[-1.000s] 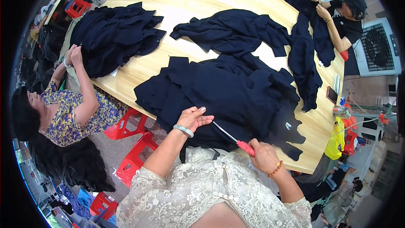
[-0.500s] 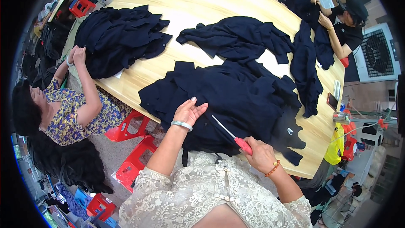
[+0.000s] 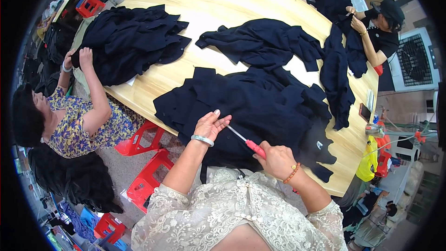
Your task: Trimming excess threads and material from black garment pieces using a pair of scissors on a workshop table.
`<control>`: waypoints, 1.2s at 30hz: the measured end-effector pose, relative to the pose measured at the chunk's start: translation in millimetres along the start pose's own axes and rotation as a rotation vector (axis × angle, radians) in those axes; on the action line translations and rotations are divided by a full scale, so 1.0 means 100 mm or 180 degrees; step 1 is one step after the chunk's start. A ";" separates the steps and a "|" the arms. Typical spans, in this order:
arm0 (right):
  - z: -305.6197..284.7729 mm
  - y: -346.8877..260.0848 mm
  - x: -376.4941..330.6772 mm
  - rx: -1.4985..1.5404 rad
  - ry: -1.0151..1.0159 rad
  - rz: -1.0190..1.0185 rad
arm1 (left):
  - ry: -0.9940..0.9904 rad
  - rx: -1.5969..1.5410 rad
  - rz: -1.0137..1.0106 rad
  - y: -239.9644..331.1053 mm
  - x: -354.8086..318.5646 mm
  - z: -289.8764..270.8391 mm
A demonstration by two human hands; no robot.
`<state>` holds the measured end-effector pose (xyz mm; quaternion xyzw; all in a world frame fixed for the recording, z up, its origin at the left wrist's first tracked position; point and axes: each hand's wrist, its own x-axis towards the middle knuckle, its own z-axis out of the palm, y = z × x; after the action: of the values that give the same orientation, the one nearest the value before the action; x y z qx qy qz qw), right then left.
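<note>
Red-handled, a thin tool (image 3: pixel 246 141) is gripped in the closed fingers of the right hand (image 3: pixel 278 159), its metal tip laid against the left hand (image 3: pixel 210 125). The left hand's fingers are bent and pressed on a pile of dark blue clothes (image 3: pixel 260 107) at the near edge of the wooden desk (image 3: pixel 223 0). Farther off, more dark clothes (image 3: pixel 125 42) are handled by another person's hands (image 3: pixel 79 58).
</note>
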<state>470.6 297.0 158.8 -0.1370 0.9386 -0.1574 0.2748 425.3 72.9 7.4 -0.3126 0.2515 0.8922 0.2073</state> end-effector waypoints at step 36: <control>-0.06 0.29 -0.40 -0.0058 -0.0491 -0.0257 | -0.0592 0.4493 0.2107 -0.15 -0.53 -0.03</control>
<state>495.1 338.2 172.0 -0.1889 0.9097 -0.1488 0.3384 473.0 72.1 36.2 0.0603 0.8207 0.5592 0.1005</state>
